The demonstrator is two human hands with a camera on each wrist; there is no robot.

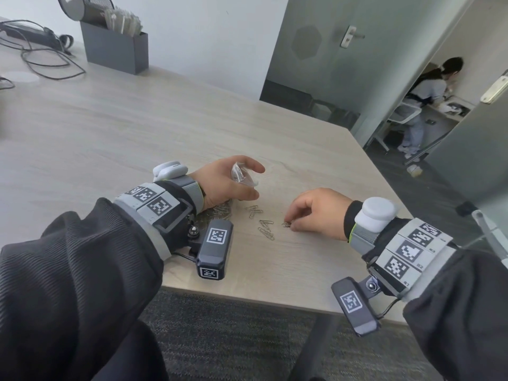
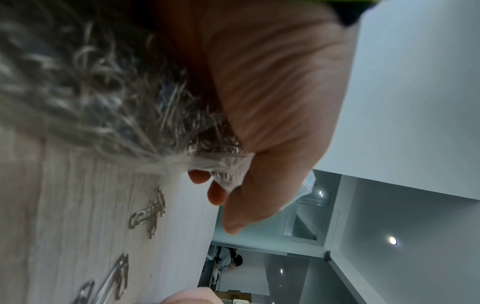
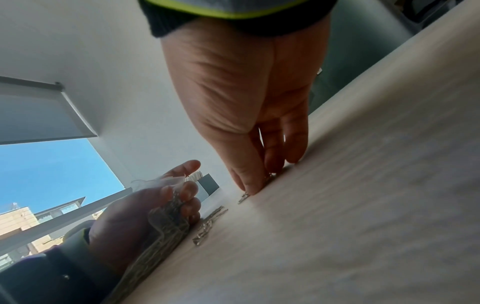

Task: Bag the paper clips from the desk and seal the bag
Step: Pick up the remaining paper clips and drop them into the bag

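Observation:
A clear plastic bag [image 1: 242,176] part-filled with silver paper clips stands on the desk [image 1: 137,138], and my left hand [image 1: 254,182] grips its gathered top. The left wrist view shows the bag's full body [image 2: 103,92] under the palm, with my fingers [image 2: 218,193] curled round its neck. Several loose paper clips [image 1: 265,229] lie between my hands. To their right, my right hand [image 1: 288,225] pinches a paper clip [image 1: 286,224] against the desk with thumb and fingertips. The right wrist view shows that clip [image 3: 242,198] at the thumb tip and my left hand [image 3: 182,197] holding the bag [image 3: 161,230].
A grey organiser box [image 1: 115,49], a mesh cup [image 1: 82,6] and cables [image 1: 41,50] sit at the desk's far left. The desk's front edge [image 1: 247,298] runs just below my wrists, and its right corner is close. Beyond a glass door a person [image 1: 428,100] sits.

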